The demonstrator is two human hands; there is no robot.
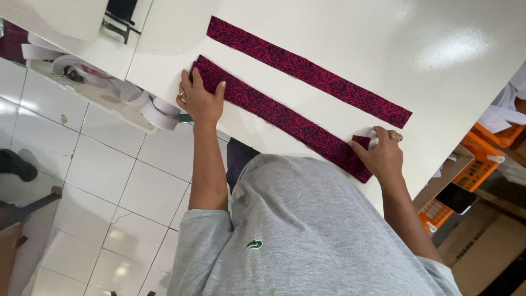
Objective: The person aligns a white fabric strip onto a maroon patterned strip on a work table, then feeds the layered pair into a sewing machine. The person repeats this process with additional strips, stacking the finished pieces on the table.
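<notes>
Two long dark red patterned fabric strips lie side by side on a white table point(329, 33). My left hand point(200, 98) presses flat, fingers spread, on the left end of the nearer strip point(279, 118). At that strip's right end, my right hand point(383, 154) pinches the cloth, and a small corner point(361, 141) is folded up there. The farther strip point(307, 70) lies untouched beyond it. I wear a ring on each hand.
A white basket point(93, 93) holding rolls of white tape hangs beside the table's left edge. At the right are orange trays point(482, 159), a dark phone point(457, 197) and cardboard boxes point(487, 246). White tiled floor lies below left.
</notes>
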